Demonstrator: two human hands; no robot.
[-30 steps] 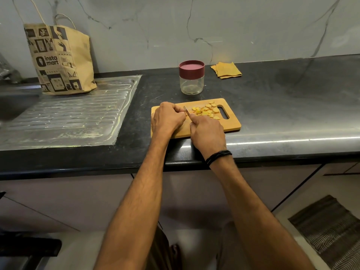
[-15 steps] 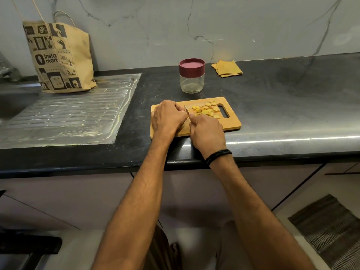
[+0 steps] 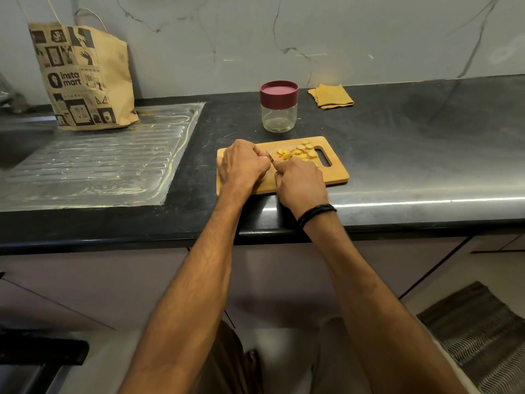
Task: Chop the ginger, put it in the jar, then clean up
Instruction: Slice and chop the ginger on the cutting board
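Note:
A wooden cutting board lies on the black counter. Several yellow ginger slices sit piled near the board's handle slot. My left hand is curled on the board's left half, and whatever it holds is hidden under the fingers. My right hand grips a knife; only a short bit of blade shows between the two hands. Behind the board stands a glass jar with its maroon lid on.
A folded yellow cloth lies at the back by the wall. A printed paper bag stands on the steel drainboard to the left, beside a sink. A striped mat covers the floor at lower right.
Both hands stay on the board; the knife blade has dropped from its raised tilt and now shows less between the hands.

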